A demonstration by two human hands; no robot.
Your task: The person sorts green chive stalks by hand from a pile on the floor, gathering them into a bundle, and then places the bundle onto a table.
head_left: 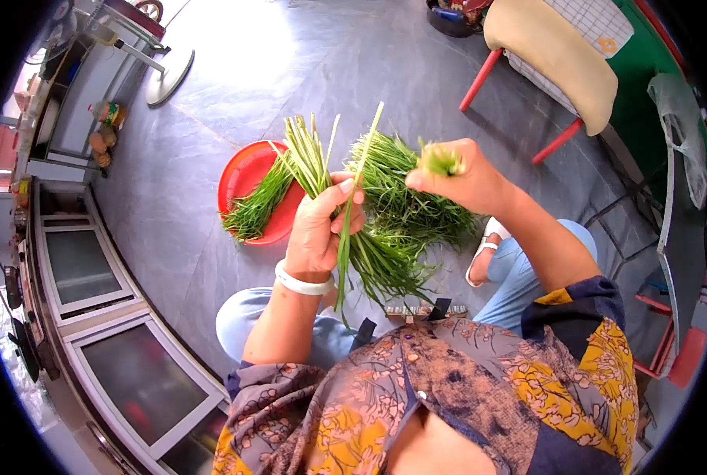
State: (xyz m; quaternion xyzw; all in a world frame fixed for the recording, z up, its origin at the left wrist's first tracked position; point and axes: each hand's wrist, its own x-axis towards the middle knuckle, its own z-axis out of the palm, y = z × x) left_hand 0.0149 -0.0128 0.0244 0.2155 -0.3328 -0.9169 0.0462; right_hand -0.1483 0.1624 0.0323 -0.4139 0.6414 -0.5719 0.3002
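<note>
My left hand (319,229), with a white bangle at the wrist, is closed round a bunch of garlic chives (309,154). Their pale stem ends point up and away, and the green leaves hang down toward my lap. One stalk stands apart from the bunch near my thumb. My right hand (468,178) is raised to the right, fingers curled round a small tuft of pale green chive pieces (442,161), slightly blurred. Below and between the hands, a large heap of chives (401,186) lies on the floor. More chives (260,202) rest in a red plastic basin (233,176).
Grey tiled floor (203,150) surrounds the heap. A red-legged chair (555,59) with a beige cushion stands at upper right, near a dark bowl (452,20). Glass-fronted cabinets (143,380) line the left side. A round stand base (169,77) is at upper left.
</note>
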